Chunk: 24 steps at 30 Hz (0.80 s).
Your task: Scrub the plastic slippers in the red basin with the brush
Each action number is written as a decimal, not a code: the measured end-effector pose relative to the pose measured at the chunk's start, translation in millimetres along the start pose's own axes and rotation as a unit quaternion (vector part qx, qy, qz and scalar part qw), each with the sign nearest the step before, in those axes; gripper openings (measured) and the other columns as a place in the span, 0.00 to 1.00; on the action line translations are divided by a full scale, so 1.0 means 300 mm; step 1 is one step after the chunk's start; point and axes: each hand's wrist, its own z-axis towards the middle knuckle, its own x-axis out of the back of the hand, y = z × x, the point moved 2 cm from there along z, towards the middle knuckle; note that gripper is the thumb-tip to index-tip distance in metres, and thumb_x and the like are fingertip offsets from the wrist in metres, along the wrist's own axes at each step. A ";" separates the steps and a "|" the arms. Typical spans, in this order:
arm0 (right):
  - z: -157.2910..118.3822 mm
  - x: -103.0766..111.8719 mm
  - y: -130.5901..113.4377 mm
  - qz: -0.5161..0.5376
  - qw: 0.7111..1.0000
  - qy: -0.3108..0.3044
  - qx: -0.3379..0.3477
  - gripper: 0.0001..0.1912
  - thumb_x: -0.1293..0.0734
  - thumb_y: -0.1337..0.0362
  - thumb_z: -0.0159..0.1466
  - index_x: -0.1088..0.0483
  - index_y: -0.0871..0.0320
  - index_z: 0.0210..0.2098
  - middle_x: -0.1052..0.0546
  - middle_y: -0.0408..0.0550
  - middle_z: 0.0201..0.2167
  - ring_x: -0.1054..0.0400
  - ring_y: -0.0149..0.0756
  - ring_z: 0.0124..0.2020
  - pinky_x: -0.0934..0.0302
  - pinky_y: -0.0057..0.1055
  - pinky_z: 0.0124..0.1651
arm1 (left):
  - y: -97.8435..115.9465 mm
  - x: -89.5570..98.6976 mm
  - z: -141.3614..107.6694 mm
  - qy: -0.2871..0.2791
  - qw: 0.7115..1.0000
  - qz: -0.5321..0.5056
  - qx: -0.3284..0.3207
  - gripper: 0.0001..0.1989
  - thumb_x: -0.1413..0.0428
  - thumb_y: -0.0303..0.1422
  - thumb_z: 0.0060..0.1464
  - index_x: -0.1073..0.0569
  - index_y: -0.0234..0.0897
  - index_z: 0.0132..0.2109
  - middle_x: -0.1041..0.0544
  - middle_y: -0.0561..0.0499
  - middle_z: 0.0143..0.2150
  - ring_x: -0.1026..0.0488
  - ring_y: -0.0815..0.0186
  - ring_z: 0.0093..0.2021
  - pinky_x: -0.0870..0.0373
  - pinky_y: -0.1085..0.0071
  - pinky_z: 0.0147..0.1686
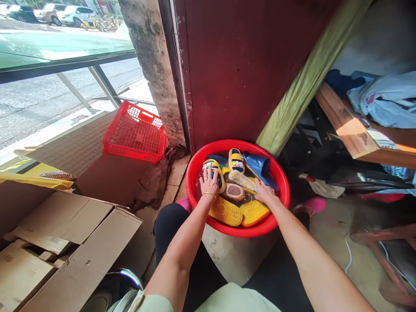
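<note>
A red plastic basin (282, 173) holds water and several slippers. Over a yellow-and-blue slipper (212, 164) at its left side lies my left hand (209, 184), fingers curled onto the strap. My right hand (265, 193) is closed around the handle end of a scrubbing brush (241, 179) with pale bristles. Beside it at the back lies a blue slipper (258, 165). Another yellow-and-blue slipper (236, 160) rests at the rear. An oval brush or pad (234, 191) floats in the middle. Two yellow slippers, one left (226, 211) and one right (255, 212), lie soles up in front.
A red plastic crate (136, 134) stands on cardboard at the left. Open cardboard boxes (65, 225) fill the lower left. Behind the basin rises a dark red door panel (240, 73). A wooden table (364, 143) with clothes is at the right, above a wooden stool (390, 242).
</note>
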 end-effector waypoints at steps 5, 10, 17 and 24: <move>0.012 0.043 0.023 0.008 0.999 -0.036 0.003 0.47 0.27 0.57 0.56 0.46 0.63 0.70 0.34 0.68 0.64 0.34 0.57 0.61 0.40 0.44 0.58 | -0.044 -0.002 -0.008 -0.054 0.998 -0.003 0.040 0.34 0.50 0.32 0.61 0.46 0.47 0.73 0.50 0.44 0.76 0.56 0.49 0.75 0.47 0.40 0.66; 0.011 0.074 0.056 0.014 0.997 -0.078 0.009 0.34 0.29 0.51 0.57 0.32 0.55 0.60 0.24 0.58 0.55 0.29 0.52 0.55 0.38 0.41 0.53 | -0.046 -0.007 -0.021 -0.050 0.998 0.009 0.045 0.34 0.49 0.30 0.59 0.43 0.41 0.72 0.46 0.38 0.75 0.50 0.45 0.73 0.50 0.41 0.67; 0.000 0.048 0.050 0.002 0.996 -0.083 -0.040 0.50 0.27 0.54 0.54 0.46 0.62 0.70 0.30 0.67 0.61 0.34 0.58 0.61 0.39 0.46 0.56 | -0.023 -0.004 -0.030 -0.011 1.000 -0.002 0.003 0.36 0.50 0.30 0.58 0.45 0.39 0.73 0.54 0.42 0.77 0.59 0.48 0.76 0.57 0.43 0.70; -0.017 0.061 0.057 0.009 0.996 -0.078 -0.037 0.48 0.29 0.46 0.56 0.44 0.61 0.69 0.27 0.67 0.56 0.30 0.58 0.57 0.38 0.45 0.54 | -0.024 -0.021 -0.028 -0.038 0.999 -0.034 -0.001 0.38 0.51 0.32 0.59 0.51 0.45 0.74 0.53 0.45 0.77 0.60 0.51 0.76 0.49 0.41 0.67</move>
